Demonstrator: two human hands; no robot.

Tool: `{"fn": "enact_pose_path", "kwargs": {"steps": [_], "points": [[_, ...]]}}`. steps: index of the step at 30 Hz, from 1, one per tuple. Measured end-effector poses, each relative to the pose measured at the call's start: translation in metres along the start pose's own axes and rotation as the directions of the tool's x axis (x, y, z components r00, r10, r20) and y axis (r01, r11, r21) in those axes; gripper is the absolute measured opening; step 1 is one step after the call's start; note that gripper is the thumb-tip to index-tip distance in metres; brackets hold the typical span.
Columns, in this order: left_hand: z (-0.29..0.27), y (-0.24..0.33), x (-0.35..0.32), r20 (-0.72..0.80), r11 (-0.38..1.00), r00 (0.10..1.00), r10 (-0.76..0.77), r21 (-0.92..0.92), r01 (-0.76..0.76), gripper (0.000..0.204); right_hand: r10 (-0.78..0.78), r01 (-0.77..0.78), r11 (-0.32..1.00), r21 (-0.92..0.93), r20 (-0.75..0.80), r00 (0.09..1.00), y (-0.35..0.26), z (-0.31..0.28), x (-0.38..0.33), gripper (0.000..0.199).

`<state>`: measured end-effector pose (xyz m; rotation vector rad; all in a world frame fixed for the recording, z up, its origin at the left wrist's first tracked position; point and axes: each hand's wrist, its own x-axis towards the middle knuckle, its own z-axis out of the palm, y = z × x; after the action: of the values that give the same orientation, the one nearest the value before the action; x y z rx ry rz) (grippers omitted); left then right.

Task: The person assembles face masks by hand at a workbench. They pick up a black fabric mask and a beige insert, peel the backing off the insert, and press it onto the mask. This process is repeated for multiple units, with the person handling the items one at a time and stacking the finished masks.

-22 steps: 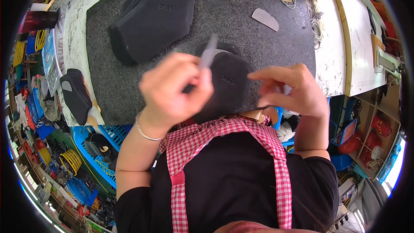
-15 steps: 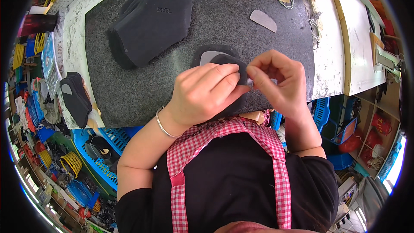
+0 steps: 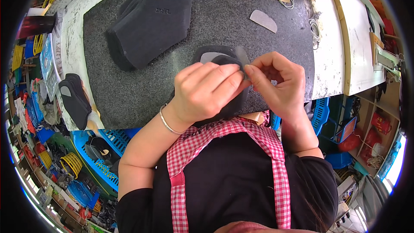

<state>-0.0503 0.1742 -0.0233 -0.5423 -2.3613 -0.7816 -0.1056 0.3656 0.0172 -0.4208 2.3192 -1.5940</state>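
Thumb and index of your right hand [image 3: 280,84] are pressing together, apparently pinching a blurred, translucent grey strip [image 3: 241,55]. Your left hand [image 3: 207,90] is bunching over a matte-black, rounded, felt-like stack [image 3: 236,105]; can't tell its grip. You're likely working the strip free; next move is calling for steady pinching. Stack is lying near-centre on the dark speckled tabletop [image 3: 129,99], showing a pale-grey patch [image 3: 209,56] far-left.

A yellow basket [image 3: 70,164] sits left of a blue crate [image 3: 105,171].
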Motion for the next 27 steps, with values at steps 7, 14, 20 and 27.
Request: {"fn": "enact_pose_path", "kwargs": {"steps": [7,14,20,27], "points": [[-0.004,-0.002,-0.010,0.388,0.928,0.847,-0.362,0.070,0.365,0.053,-0.172,0.191,0.981,0.043,-0.277,0.945,0.009,-0.037,0.014,0.010],[-0.011,-0.008,-0.008,0.302,0.942,0.894,-0.331,0.045,0.334,0.039,-0.068,0.101,0.975,0.196,-0.169,0.983,0.011,-0.032,0.015,0.011],[-0.011,-0.023,0.006,0.188,0.969,0.951,-0.244,0.084,0.232,0.047,0.038,-0.024,0.975,0.220,-0.059,0.997,0.015,-0.025,0.025,0.015],[-0.024,0.002,-0.048,0.241,0.989,0.960,-0.143,0.070,0.130,0.030,0.190,-0.228,0.961,0.160,0.220,0.957,0.026,-0.010,0.027,0.013]]}}
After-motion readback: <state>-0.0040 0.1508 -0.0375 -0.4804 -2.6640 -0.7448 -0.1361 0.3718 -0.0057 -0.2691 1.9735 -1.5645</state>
